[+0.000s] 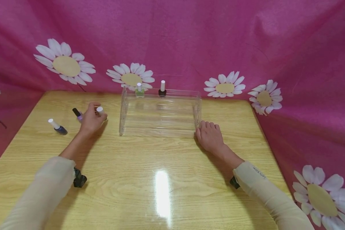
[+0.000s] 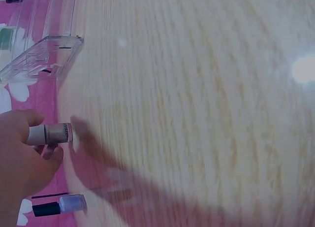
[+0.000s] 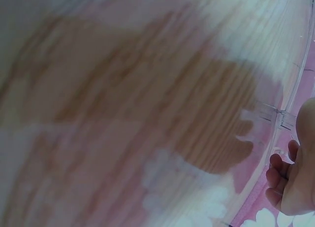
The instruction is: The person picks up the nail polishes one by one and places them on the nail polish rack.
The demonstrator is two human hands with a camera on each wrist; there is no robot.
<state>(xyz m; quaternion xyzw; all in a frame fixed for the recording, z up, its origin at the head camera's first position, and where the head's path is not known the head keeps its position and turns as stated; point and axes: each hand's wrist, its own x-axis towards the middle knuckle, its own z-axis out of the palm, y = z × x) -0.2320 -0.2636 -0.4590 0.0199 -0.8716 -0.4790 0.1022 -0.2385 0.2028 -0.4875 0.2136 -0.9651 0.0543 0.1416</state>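
Observation:
My left hand (image 1: 92, 119) pinches a nail polish bottle (image 2: 58, 133) with a white cap and a beige-grey body, at the table's left side. Beside that hand stands a lilac nail polish bottle (image 2: 73, 203) with a black cap. Farther left is a dark blue bottle (image 1: 61, 129), white-capped. A clear tiered display rack (image 1: 158, 119) stands at the back centre; its top tier bears a green bottle (image 1: 139, 92) and a black one (image 1: 162, 92), both with white caps. At the rack's right front corner, my right hand (image 1: 210, 136) rests with fingers loosely bent, the thumb side against it.
The wooden table (image 1: 126, 188) has a bright light reflection near its front middle. A pink cloth (image 1: 178, 41) with large white daisies hangs behind the table and along its sides.

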